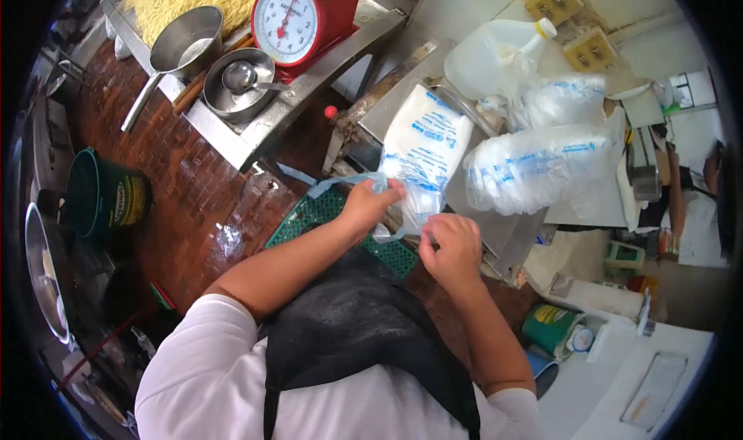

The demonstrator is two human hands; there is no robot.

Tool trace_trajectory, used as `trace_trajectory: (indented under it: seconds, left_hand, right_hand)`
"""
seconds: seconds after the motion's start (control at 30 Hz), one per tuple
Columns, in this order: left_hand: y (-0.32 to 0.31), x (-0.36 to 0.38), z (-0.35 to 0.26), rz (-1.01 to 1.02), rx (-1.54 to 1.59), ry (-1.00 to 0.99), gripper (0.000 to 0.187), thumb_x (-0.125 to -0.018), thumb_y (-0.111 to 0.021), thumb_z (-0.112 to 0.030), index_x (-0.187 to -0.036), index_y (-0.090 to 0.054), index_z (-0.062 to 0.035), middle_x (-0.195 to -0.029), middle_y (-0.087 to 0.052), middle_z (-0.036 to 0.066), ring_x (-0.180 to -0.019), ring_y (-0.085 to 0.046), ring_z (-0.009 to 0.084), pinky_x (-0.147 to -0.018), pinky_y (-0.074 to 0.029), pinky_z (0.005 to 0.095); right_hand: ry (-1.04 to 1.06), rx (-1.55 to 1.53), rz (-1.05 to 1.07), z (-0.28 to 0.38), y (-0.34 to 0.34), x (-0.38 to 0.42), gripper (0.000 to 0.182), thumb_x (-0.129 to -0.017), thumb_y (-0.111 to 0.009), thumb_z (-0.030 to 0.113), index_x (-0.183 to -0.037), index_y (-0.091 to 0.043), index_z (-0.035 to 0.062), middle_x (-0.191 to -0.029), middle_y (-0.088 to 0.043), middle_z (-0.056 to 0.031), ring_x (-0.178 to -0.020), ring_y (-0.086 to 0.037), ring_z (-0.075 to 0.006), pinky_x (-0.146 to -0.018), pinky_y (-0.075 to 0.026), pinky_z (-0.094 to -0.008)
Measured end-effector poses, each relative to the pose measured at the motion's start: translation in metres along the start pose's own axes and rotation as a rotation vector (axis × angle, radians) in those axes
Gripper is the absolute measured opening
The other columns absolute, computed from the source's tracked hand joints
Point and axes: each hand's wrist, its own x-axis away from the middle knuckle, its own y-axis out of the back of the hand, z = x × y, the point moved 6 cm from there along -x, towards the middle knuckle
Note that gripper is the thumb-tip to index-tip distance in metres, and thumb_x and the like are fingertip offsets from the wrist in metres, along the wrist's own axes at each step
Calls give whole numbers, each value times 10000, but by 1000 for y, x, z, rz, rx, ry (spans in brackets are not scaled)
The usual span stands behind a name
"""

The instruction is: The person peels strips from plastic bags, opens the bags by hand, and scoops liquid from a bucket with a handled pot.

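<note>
My left hand [375, 204] is closed on a thin, bluish see-through plastic bag [422, 206], thumb and fingers pinching its upper edge. A loose strip of the bag trails off to the left. On the other side, my right hand [455, 246] has its fingertips pressed together at the bag's right edge. Just beyond my hands lies a white pack of plastic bags [429, 134] with blue print, and the bag overlaps its near end. More clear packs with blue lettering [534, 169] are heaped to its right.
A red dial scale [329, 30] stands on the metal table, beside a steel saucepan [186, 41], a bowl with a ladle [238, 84] and a pile of noodles [190, 3]. A plastic jug [487, 57] is at the back. A green crate [313, 215] sits below my arms; a green bucket [101, 192] stands left.
</note>
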Motion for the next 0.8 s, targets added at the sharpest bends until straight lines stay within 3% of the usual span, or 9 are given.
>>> trace_trajectory:
  seconds: [0.13, 0.3, 0.5, 0.8]
  left_hand:
    - [-4, -6, 5, -9, -59, -48, 256, -741, -782, -131, -900, -592, -68, -818, -630, 30, -672, -558, 107, -541, -414, 259]
    - [-9, -2, 8, 31, -47, -30, 263, -745, -765, -101, -933, -587, -58, -850, -635, 42, -731, -586, 116, -607, -452, 262]
    - [-11, 4, 5, 85, -4, -70, 282, -750, -746, -50, -977, -579, -33, -905, -640, 63, -813, -614, 144, -735, -488, 276]
    - [-6, 11, 5, 151, 30, -2, 276, -789, -722, -87, -1023, -593, -18, -940, -679, 102, -844, -625, 151, -802, -479, 282]
  right_hand:
    - [-49, 55, 110, 2, 4, -4, 136, -708, -701, 132, -811, -623, 89, -895, -623, -56, -901, -601, -257, -834, -418, -426]
    - [-139, 126, 184, 25, 21, -38, 310, -684, -768, 210, -911, -591, 96, -890, -595, -79, -909, -583, -264, -818, -403, -436]
    - [-211, 230, 338, 20, -20, -39, 435, -663, -792, 197, -1004, -543, 94, -890, -605, -89, -881, -609, -296, -754, -424, -438]
    - [-275, 256, 352, 19, -14, -37, 229, -749, -660, 126, -974, -641, 85, -894, -660, -122, -832, -638, -330, -733, -477, -453]
